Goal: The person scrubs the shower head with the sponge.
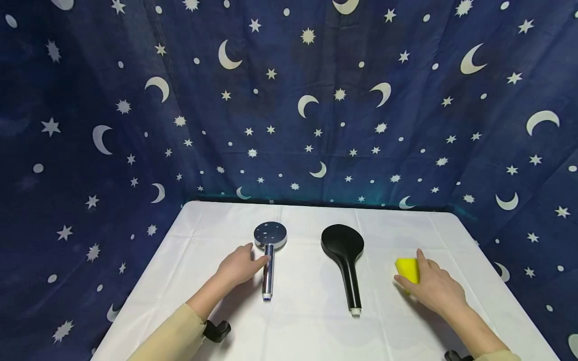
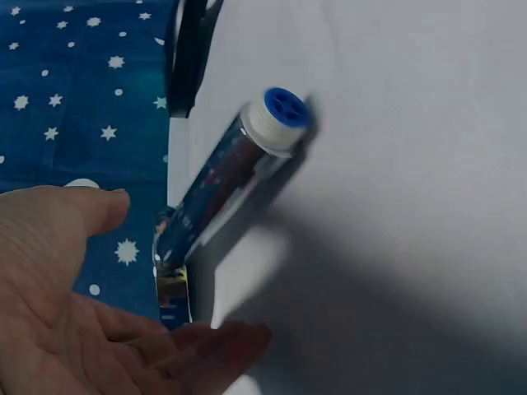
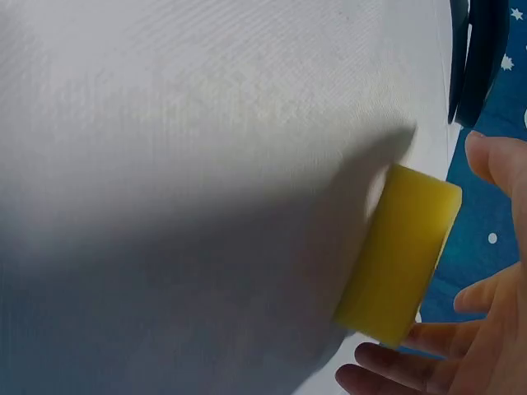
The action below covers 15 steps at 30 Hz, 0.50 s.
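A chrome hand shower lies on the white table, its round head away from me and its handle toward me. My left hand hovers at the handle's left side, thumb and fingers spread. In the left wrist view the handle, with its blue-centred end, stands apart from that hand. On the right, my right hand is beside a yellow sponge, partly covering it. The right wrist view shows the sponge block near relaxed, uncurled fingers; whether a fingertip touches it I cannot tell.
Between the hands lies a black hand shower, its white-tipped handle end toward me. The white-covered table ends at a dark blue curtain with moons and stars. A black wrist mount hangs below the left sleeve.
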Motion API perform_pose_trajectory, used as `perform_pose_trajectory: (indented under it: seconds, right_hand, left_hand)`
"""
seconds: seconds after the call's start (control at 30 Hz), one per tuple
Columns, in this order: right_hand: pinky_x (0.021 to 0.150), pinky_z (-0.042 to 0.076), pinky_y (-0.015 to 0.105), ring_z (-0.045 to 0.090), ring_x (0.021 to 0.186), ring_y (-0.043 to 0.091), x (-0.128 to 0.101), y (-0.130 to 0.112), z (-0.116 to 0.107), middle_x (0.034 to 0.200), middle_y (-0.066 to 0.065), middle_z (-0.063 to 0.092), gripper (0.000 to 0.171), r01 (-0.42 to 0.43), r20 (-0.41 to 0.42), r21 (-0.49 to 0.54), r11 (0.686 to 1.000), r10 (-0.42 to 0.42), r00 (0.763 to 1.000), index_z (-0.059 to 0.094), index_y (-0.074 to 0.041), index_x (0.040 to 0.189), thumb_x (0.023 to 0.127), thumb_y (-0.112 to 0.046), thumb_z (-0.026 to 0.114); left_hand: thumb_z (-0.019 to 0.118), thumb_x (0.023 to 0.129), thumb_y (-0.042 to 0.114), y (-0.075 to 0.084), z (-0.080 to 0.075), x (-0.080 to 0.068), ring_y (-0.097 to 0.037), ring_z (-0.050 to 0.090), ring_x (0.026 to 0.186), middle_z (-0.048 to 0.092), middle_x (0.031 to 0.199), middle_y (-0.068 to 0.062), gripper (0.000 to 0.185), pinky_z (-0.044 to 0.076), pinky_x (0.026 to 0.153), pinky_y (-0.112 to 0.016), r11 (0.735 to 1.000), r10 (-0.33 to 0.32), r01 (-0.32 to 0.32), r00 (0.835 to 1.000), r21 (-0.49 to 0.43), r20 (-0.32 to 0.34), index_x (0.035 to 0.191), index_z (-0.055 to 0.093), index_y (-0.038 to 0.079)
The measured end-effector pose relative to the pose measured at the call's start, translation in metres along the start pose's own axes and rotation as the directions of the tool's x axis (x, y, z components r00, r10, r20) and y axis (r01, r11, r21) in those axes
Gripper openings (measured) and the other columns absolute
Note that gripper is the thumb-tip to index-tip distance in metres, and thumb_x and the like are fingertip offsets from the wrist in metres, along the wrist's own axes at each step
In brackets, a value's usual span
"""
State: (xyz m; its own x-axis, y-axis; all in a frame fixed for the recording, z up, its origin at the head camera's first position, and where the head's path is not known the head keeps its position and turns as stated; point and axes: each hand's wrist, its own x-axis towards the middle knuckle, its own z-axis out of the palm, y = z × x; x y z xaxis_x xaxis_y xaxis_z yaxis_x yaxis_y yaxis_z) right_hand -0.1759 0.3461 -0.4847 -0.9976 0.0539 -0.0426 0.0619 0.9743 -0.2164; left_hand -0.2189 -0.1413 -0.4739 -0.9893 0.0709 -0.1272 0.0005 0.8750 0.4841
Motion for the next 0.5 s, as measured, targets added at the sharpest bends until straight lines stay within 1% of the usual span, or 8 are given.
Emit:
perform_pose_trajectory:
  seconds: [0.07,0.13,0.2,0.27,0.3,0.37,0.5]
  right_hand:
    - [0.063,0.049,0.054,0.059,0.09,0.047,0.002,0.0,0.0,0.13,0.044,0.046,0.12,-0.004,-0.003,0.0,1.0,0.004,1.0,0.02,0.015,0.154,0.087,-0.076,0.059]
    - [0.062,0.05,0.054,0.059,0.089,0.046,0.003,-0.001,0.0,0.128,0.044,0.047,0.119,-0.006,-0.003,0.001,1.0,0.006,1.0,0.02,0.016,0.153,0.087,-0.075,0.061]
    - [0.062,0.05,0.054,0.059,0.088,0.046,0.005,-0.002,0.0,0.127,0.044,0.048,0.119,-0.01,0.001,0.004,1.0,0.01,1.0,0.02,0.016,0.153,0.087,-0.073,0.062]
    - [0.062,0.05,0.053,0.06,0.087,0.046,0.005,-0.003,0.0,0.125,0.044,0.049,0.119,-0.013,0.01,0.007,1.0,0.013,1.0,0.019,0.017,0.153,0.087,-0.071,0.064]
    - [0.061,0.05,0.053,0.06,0.086,0.045,0.005,-0.003,0.0,0.124,0.044,0.049,0.119,-0.016,0.015,0.01,1.0,0.016,1.0,0.018,0.017,0.153,0.087,-0.07,0.065]
    - [0.06,0.05,0.052,0.06,0.084,0.043,0.005,-0.004,0.0,0.123,0.044,0.05,0.119,-0.02,0.024,0.016,1.0,0.019,1.0,0.017,0.017,0.153,0.087,-0.068,0.067]
    - [0.059,0.049,0.05,0.059,0.08,0.038,0.005,-0.004,0.001,0.119,0.042,0.052,0.116,-0.026,0.041,0.033,0.999,0.025,0.999,0.015,0.017,0.154,0.088,-0.061,0.069]
  left_hand:
    - [0.065,0.094,0.053,0.006,0.002,0.003,-0.036,0.065,0.108,0.066,0.121,-0.023,0.074,0.053,0.091,-0.052,1.0,0.01,-0.011,1.0,0.015,0.006,0.136,0.057,-0.007]
    - [0.067,0.093,0.051,0.012,0.003,0.004,-0.028,0.065,0.087,0.07,0.101,-0.015,0.058,0.054,0.077,-0.046,1.0,0.02,-0.02,1.0,0.01,0.019,0.118,0.066,-0.001]
    - [0.069,0.093,0.049,0.017,0.006,0.005,-0.022,0.057,0.07,0.065,0.08,-0.006,0.044,0.05,0.064,-0.041,0.999,0.036,-0.036,0.999,0.002,0.019,0.095,0.067,0.005]
    - [0.069,0.094,0.048,0.021,0.009,0.006,-0.019,0.053,0.062,0.059,0.068,-0.001,0.04,0.044,0.057,-0.036,0.999,0.042,-0.042,0.999,-0.001,0.024,0.079,0.062,0.011]
    - [0.069,0.094,0.048,0.023,0.01,0.006,-0.018,0.052,0.059,0.057,0.064,0.001,0.041,0.042,0.055,-0.035,0.999,0.046,-0.046,0.999,0.003,0.026,0.073,0.059,0.014]
    - [0.069,0.094,0.048,0.025,0.013,0.007,-0.017,0.051,0.056,0.054,0.061,0.002,0.043,0.04,0.053,-0.033,0.998,0.054,-0.055,0.998,0.018,0.02,0.069,0.056,0.015]
    - [0.073,0.091,0.046,0.028,0.018,0.009,-0.017,0.052,0.056,0.055,0.062,0.001,0.041,0.042,0.054,-0.034,0.999,0.036,-0.037,0.999,0.039,0.019,0.07,0.056,0.016]
